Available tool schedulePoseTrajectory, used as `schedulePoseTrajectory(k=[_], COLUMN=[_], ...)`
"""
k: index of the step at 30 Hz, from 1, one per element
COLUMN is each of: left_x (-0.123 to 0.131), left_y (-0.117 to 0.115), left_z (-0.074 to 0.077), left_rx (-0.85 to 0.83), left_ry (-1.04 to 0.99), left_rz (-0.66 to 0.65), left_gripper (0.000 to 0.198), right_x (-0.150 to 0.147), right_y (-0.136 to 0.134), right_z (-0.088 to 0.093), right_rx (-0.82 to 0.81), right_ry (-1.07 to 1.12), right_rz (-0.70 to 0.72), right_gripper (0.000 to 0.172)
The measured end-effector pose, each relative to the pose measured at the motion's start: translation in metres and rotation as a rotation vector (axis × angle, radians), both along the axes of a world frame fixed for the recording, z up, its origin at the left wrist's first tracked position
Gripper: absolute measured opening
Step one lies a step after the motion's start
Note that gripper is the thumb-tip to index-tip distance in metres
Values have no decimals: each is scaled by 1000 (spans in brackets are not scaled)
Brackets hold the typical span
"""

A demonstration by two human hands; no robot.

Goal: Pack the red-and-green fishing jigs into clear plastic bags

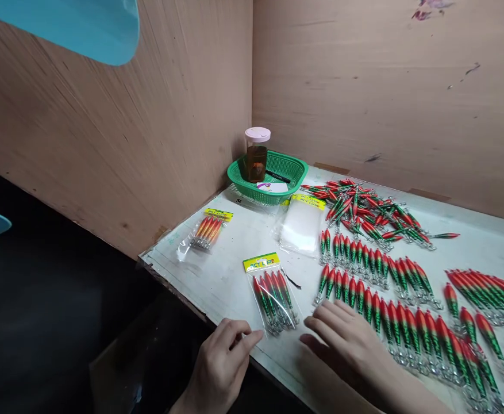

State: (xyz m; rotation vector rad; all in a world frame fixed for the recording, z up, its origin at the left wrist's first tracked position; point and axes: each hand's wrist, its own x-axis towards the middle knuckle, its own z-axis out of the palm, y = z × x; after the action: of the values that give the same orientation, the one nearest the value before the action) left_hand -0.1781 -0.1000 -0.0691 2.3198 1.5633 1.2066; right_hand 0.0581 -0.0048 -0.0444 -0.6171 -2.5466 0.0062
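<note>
My left hand [222,359] sits at the table's near edge, fingers curled, its fingertips touching the lower end of a clear bag of red-green lures [273,296] with a yellow label. My right hand [350,342] lies flat with fingers stretched out, just right of that bag and against the nearest row of loose red-green lures [407,325]. More rows [364,256] and a loose heap [366,210] of the same lures lie further back.
A stack of unfilled clear bags [300,227] lies mid-table, a bag of orange lures [203,233] at the left. A green basket [295,169] in the corner holds a jar with a pink lid [257,154]. Wooden walls close the back and left.
</note>
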Motion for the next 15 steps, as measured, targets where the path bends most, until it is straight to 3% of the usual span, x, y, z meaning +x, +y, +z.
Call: schedulePoseTrajectory(k=[4, 10, 15], left_x=[16, 43, 46], left_y=[0, 28, 48], left_z=[-5, 3, 7], left_rx=[83, -2, 83], left_ry=[-22, 71, 87], left_rz=[-12, 72, -4], left_gripper=[27, 27, 19], right_x=[12, -5, -12], right_y=[-10, -7, 2], right_z=[8, -3, -10], right_rx=[-94, 9, 3], right_ry=[68, -36, -34], right_rz=[-149, -157, -151], right_gripper=[13, 29, 32])
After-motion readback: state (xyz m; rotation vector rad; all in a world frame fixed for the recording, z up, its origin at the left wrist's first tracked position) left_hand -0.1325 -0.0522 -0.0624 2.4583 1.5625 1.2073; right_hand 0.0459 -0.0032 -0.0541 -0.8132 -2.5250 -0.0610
